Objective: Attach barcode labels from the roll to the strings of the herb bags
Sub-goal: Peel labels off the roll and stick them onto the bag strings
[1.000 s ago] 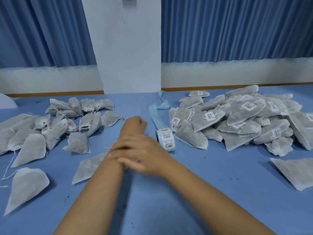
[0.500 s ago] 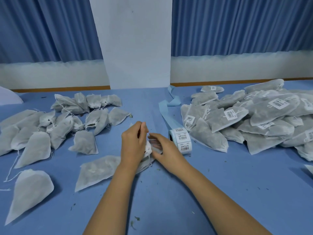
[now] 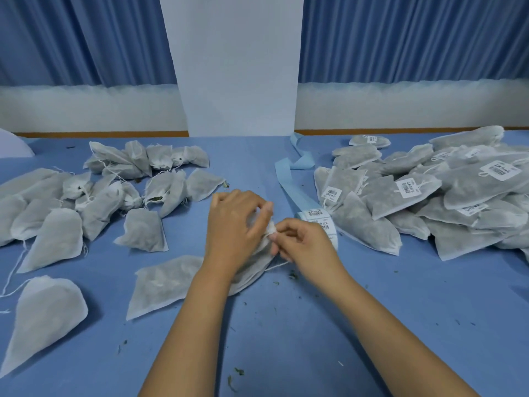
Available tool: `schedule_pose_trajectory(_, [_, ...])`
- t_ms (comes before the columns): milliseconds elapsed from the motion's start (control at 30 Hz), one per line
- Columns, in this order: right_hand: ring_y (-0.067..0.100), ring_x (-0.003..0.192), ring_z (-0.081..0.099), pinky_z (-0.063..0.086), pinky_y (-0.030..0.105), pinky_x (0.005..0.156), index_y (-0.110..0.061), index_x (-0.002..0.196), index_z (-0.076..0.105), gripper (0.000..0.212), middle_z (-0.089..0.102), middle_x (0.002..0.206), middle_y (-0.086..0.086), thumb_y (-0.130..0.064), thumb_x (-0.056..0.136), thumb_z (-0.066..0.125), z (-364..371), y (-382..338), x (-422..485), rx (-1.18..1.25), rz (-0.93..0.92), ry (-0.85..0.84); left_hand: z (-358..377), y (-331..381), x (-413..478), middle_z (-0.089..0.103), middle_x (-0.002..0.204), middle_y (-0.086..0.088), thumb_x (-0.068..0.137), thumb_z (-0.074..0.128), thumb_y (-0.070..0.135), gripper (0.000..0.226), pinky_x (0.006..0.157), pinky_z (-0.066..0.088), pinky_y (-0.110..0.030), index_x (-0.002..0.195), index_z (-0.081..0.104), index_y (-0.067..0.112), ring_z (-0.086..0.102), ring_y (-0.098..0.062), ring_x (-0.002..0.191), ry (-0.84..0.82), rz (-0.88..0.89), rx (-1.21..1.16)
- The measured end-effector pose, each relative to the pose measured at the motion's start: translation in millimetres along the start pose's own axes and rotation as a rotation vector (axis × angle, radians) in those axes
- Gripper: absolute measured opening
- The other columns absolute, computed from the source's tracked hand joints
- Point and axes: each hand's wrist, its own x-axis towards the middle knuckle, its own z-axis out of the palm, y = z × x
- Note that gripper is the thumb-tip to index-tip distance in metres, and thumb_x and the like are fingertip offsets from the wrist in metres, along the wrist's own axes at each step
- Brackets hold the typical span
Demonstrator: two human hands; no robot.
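Here left hand (image 3: 235,224) and right hand (image 3: 305,249) pinch the top of one bag (image 3: 169,283), the right half-hiding the label roll (image 3: 320,218), unlabelled heap (image 3: 114,193) toward the table's (image 3: 400,316) left edge, labelled heap (image 3: 423,196) toward its right.

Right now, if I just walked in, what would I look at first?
Probably the two hands in the middle: the left hand and right hand pinch the top of one herb bag lying on the blue table. Next, the big heap of labelled bags on the right, with the barcode label roll beside it, and the unlabelled bags scattered on the left.
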Motion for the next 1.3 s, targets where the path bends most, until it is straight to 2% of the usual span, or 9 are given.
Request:
schedule_pose_trajectory(67, [0.006, 0.043, 0.04, 0.033, 0.015, 0.046, -0.012, 0.071, 0.065, 0.026, 0.059, 0.054, -0.003, 0.006, 0.087, 0.056, -8.1, -2.7, -1.1, 0.001, -0.048, 0.069, 2.2, 4.4, -4.6, 0.065, 0.078, 0.016, 0.091, 0.045, 0.047, 0.032, 0.086, 0.038, -0.027, 0.085, 0.067, 0.025, 0.056, -0.008, 0.084, -0.18, -0.021, -0.129])
schedule_pose_trajectory(200, [0.008, 0.051, 0.052, 0.041, 0.018, 0.056, -0.025, 0.07, 0.071, 0.039, 0.063, 0.058, -0.003, 0.009, 0.082, 0.056, -17.3, -5.6, -2.2, -0.121, -0.123, 0.136, 5.7, 9.9, -8.6, 0.062, 0.073, 0.026, 0.089, 0.062, 0.042, 0.011, 0.062, 0.036, -0.007, 0.091, 0.064, 0.031, 0.055, 0.003, 0.066, -0.226, -0.127, -0.342])
schedule_pose_trajectory(467, [0.003, 0.066, 0.042, 0.035, 0.007, 0.067, 0.0, 0.079, 0.071, 0.005, 0.063, 0.07, 0.006, 0.003, 0.083, 0.068, -43.7, -11.9, -1.4, -0.72, -0.667, 0.366, -18.3, 6.6, -5.1, 0.067, 0.075, 0.009, 0.085, 0.073, 0.015, 0.014, 0.074, 0.045, -0.019, 0.072, 0.069, 0.019, 0.063, -0.008, 0.075, -0.235, -0.152, -0.435])
schedule_pose_trajectory(600, [0.004, 0.066, 0.042, 0.035, 0.008, 0.065, -0.001, 0.079, 0.07, 0.006, 0.062, 0.071, 0.002, 0.004, 0.082, 0.069, -48.0, -9.9, 0.0, -0.687, -0.618, 0.551, -27.0, 16.4, -5.8, 0.071, 0.077, 0.003, 0.084, 0.07, 0.015, 0.017, 0.077, 0.046, -0.015, 0.069, 0.074, 0.019, 0.066, -0.01, 0.078, -0.396, -0.259, -0.731])
schedule_pose_trajectory(733, [0.01, 0.059, 0.045, 0.034, 0.011, 0.06, -0.003, 0.076, 0.071, 0.008, 0.058, 0.066, -0.003, 0.002, 0.082, 0.069, -31.1, -6.1, -1.7, -0.603, -0.536, 0.401, -27.5, 28.1, -2.1, 0.076, 0.087, 0.0, 0.083, 0.07, 0.02, 0.011, 0.076, 0.048, -0.012, 0.076, 0.078, 0.024, 0.07, -0.009, 0.083, -0.24, -0.286, -1.002])
schedule_pose_trajectory(867, [0.009, 0.058, 0.041, 0.033, 0.01, 0.061, -0.005, 0.077, 0.069, 0.008, 0.055, 0.065, -0.002, 0.001, 0.082, 0.068, -17.8, -5.9, -6.2, -0.675, -0.599, 0.156, -18.8, 23.8, -5.2, 0.076, 0.097, 0.006, 0.086, 0.07, 0.008, 0.015, 0.079, 0.05, -0.011, 0.086, 0.08, 0.018, 0.07, -0.005, 0.095, -0.087, -0.412, -0.871])
schedule_pose_trajectory(1000, [0.011, 0.061, 0.046, 0.042, 0.021, 0.062, -0.003, 0.084, 0.07, 0.007, 0.06, 0.072, 0.004, -0.002, 0.087, 0.063, -27.8, -8.4, -9.0, -0.72, -0.682, 0.09, -14.8, 13.1, -8.1, 0.074, 0.1, 0.014, 0.085, 0.072, 0.01, 0.013, 0.09, 0.051, -0.018, 0.094, 0.079, 0.017, 0.068, 0.001, 0.099, -0.202, -0.234, -0.497])
schedule_pose_trajectory(1167, [0.018, 0.061, 0.054, 0.046, 0.029, 0.06, -0.001, 0.08, 0.07, 0.008, 0.062, 0.071, 0.005, 0.005, 0.083, 0.066, -38.4, -15.1, -6.3, -0.704, -0.787, 0.287, -14.8, 17.3, -10.0, 0.074, 0.092, 0.017, 0.083, 0.076, 0.018, 0.007, 0.086, 0.05, -0.019, 0.084, 0.079, 0.024, 0.069, -0.002, 0.092, -0.343, -0.181, -0.494])
schedule_pose_trajectory(1300, [0.011, 0.067, 0.062, 0.047, 0.019, 0.065, -0.007, 0.079, 0.07, 0.01, 0.066, 0.073, -0.001, 0.001, 0.083, 0.068, -32.7, -13.8, -7.2, -0.309, -0.462, 0.48, -11.9, 24.0, -8.9, 0.054, 0.104, 0.017, 0.079, 0.08, 0.024, 0.013, 0.081, 0.037, -0.009, 0.071, 0.076, 0.034, 0.059, -0.004, 0.094, -0.388, -0.211, -0.497])
